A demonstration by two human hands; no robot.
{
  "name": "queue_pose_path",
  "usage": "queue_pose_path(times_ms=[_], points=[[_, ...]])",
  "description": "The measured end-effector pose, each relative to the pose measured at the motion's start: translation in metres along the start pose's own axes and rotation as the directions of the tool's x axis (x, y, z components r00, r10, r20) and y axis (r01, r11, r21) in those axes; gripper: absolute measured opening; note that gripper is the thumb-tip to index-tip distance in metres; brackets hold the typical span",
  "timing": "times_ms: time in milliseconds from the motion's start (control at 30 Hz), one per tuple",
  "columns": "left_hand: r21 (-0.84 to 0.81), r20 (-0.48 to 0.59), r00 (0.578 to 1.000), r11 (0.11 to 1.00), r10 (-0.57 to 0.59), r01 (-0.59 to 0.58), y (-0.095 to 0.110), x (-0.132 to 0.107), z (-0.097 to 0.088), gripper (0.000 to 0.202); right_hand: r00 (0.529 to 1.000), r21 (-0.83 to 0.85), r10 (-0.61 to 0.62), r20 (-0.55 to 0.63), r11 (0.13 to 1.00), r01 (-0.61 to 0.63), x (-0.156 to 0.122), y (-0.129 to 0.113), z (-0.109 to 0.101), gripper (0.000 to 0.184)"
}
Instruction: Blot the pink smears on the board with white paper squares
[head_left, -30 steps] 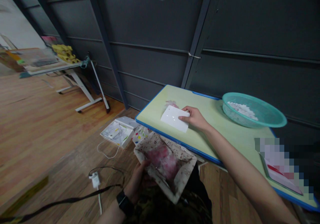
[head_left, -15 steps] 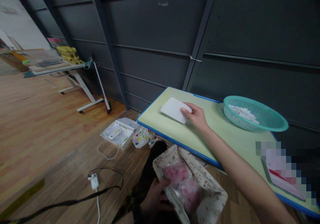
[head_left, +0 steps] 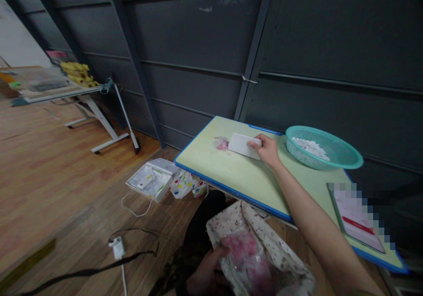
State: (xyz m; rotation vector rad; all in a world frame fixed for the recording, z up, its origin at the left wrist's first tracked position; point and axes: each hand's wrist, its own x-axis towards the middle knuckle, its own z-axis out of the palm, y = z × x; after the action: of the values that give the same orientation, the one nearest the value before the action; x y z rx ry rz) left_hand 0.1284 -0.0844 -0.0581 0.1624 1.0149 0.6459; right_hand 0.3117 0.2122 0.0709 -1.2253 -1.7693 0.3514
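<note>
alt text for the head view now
The right hand holds a white card at the edge of a pinkish patch on a yellowish tabletop; the left hand holds a speckled white container with pink contents. A teal basket stands nearby.

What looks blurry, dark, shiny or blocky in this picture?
All in the head view: the distant table looks soft; the patterned container sits dimmer than the yellow tabletop; the white card shows no glare spots; blocky pixelation hides part of the flat pinkish object.

A flat white card (head_left: 241, 145) is slanting over the pale-yellow tabletop (head_left: 201, 150), just beside a pink-and-white patch (head_left: 220, 144). Below, a speckled whitish box (head_left: 276, 241) is gaping open, holding pink contents (head_left: 244, 248).
</note>
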Motion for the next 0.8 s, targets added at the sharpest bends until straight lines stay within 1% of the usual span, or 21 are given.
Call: queue_pose_path(times_ms=[67,167,233,300,367,433,567,667,733,800], points=[[0.000,0.019,1.000,1.000,-0.003,0.003,0.001,-0.001,0.000,0.057,1.000,-0.007,0.006,-0.002,1.000,-0.006,-0.001,0.000,0.001,0.026],[0.006,0.026,1.000,1.000,-0.007,0.007,0.006,-0.001,-0.001,0.055,0.999,0.026,0.006,0.049,1.000,-0.007,-0.003,-0.001,0.004,0.026],[-0.007,0.065,0.998,1.000,0.001,-0.001,0.013,-0.004,-0.004,0.055,0.997,0.061,-0.003,0.083,0.998,-0.002,-0.004,-0.003,0.006,0.027],[-0.032,0.086,0.995,0.999,0.042,-0.039,0.022,-0.010,-0.007,0.054,0.996,0.083,-0.005,0.084,0.997,-0.002,-0.004,-0.006,0.007,0.027],[-0.050,0.067,0.993,0.994,0.098,-0.094,0.030,-0.016,-0.011,0.054,0.998,0.080,0.000,0.061,0.997,-0.005,-0.004,-0.008,0.007,0.027],[-0.062,0.047,0.991,0.990,0.128,-0.125,0.038,-0.021,-0.016,0.052,0.999,0.056,0.004,0.049,0.998,-0.006,-0.004,-0.009,0.007,0.026],[-0.073,0.025,0.993,0.991,0.116,-0.114,0.046,-0.024,-0.028,0.050,0.998,0.050,0.001,0.069,0.999,-0.005,-0.002,-0.008,0.003,0.025],[-0.077,-0.011,0.993,0.991,0.113,-0.114,0.050,-0.023,-0.033,0.052,1.000,0.053,0.020,0.019,0.998,-0.021,0.002,-0.004,-0.004,0.026],[-0.078,-0.043,0.992,0.990,0.115,-0.118,0.052,-0.023,-0.035,0.050,0.999,0.017,0.029,-0.024,0.999,-0.028,0.006,-0.001,-0.009,0.025],[-0.073,-0.056,0.992,0.990,0.114,-0.117,0.053,-0.023,-0.036,0.047,0.999,-0.037,0.031,-0.042,0.999,-0.033,0.007,0.001,-0.014,0.023]])
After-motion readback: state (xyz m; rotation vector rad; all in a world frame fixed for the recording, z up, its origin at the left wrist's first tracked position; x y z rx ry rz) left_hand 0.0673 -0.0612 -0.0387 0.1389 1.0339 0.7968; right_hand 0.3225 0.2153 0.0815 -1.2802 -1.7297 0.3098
